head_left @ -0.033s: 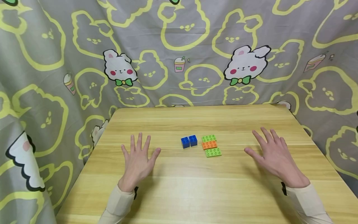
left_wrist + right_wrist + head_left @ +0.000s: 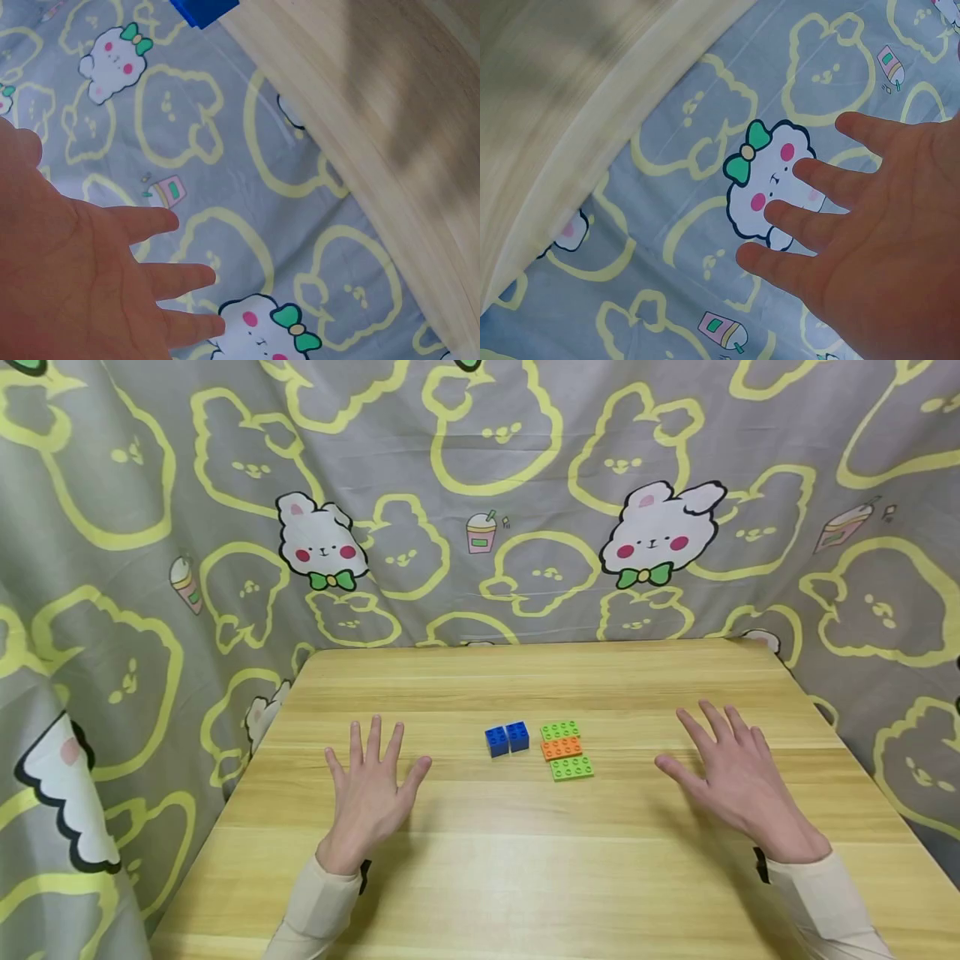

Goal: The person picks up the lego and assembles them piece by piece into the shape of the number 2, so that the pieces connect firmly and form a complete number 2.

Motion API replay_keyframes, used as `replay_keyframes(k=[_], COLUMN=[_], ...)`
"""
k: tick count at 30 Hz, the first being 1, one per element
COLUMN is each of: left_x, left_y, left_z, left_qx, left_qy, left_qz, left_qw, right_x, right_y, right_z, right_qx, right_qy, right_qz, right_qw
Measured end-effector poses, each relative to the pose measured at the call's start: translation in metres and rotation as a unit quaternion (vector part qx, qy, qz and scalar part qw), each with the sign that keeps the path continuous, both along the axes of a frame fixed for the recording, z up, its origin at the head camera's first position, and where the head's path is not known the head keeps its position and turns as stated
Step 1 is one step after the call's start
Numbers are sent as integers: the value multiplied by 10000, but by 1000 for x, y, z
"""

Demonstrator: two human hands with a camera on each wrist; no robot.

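The place was a small curtained-off workspace; whether it stood in a home, a studio or a lab could not be told. Grey cloth (image 2: 405,460) hung behind the counter (image 2: 510,868) and along its left and right sides, falling in soft folds and screening the view beyond. Its print of yellow animal outlines, white rabbit faces (image 2: 648,531) with green bows, and pink drink cups (image 2: 481,537) suggested household fabric. The counter had a pale, wood-grained top, and a few studded toy bricks (image 2: 572,768) in blue, green and orange lay on it.
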State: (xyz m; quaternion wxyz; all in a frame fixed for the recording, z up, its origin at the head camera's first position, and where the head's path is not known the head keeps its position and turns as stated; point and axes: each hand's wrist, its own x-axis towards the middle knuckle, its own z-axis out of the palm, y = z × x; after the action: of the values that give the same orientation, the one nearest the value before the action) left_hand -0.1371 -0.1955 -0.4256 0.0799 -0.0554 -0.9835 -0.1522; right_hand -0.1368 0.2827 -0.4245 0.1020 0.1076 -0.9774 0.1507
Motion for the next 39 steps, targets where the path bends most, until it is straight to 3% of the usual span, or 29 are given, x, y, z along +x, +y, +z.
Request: replay_keyframes(k=[17,26,39], left_x=[-2,-18,-43], left_y=[0,0,21], left_z=[-4,0,4], left_qx=[-3,139,510], left_qy=[-132,-122,-474], left_qz=[46,-47,-634], left_qw=[9999,9998,9956], right_x=[1,-2,-6], right_y=[0,-5,-23], right_z=[-4,1,6], right_qx=[-73,-319,-459], right_qy=[31,128,-193], right_qz=[55,311,392], right_qw=[10000,9989,9980])
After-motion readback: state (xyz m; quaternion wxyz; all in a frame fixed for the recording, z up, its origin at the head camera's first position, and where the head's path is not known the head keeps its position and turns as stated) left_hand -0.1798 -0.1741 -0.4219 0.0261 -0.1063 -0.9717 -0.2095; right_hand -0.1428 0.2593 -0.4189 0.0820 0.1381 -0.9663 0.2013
